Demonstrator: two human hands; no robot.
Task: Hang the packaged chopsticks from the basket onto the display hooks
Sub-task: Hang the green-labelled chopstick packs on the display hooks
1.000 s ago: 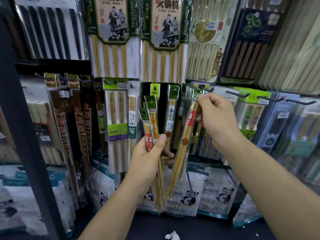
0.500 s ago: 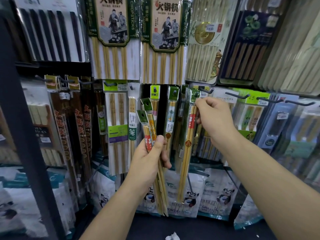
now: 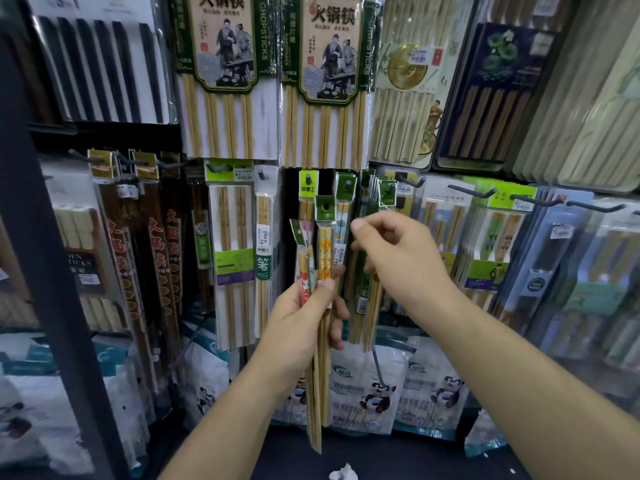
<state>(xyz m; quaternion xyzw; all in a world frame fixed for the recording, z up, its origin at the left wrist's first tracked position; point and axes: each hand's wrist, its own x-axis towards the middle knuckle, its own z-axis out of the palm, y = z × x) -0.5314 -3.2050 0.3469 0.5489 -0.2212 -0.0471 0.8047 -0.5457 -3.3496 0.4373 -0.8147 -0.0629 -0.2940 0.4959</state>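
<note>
I cannot see the lower ends of the hanging packs with green headers. My right hand covers their middle, and the hook they hang from is lost behind the cards. The right hand's fingers are half-curled with the thumb forward, and I see nothing between them. The hand hovers just right of the bundle without clearly touching it.

My left hand grips the bundle of packaged chopsticks upright in front of the display. The thumb lies across the front, and the sticks run down past the wrist. How many packs are in it I cannot tell, as the cards overlap.

A dark post cuts off the packs at the far left. To the right, bare tips of the display hooks jut forward with some open room before them. The rows are packed tightly side by side.

The large bamboo sets above read "CHOPSTICKS" down the side, under large Chinese characters. A pale pack reads "JOY-HER". Below hang panda-printed bags, whose small print is too blurred to read. A white crumpled scrap lies at the bottom edge.
</note>
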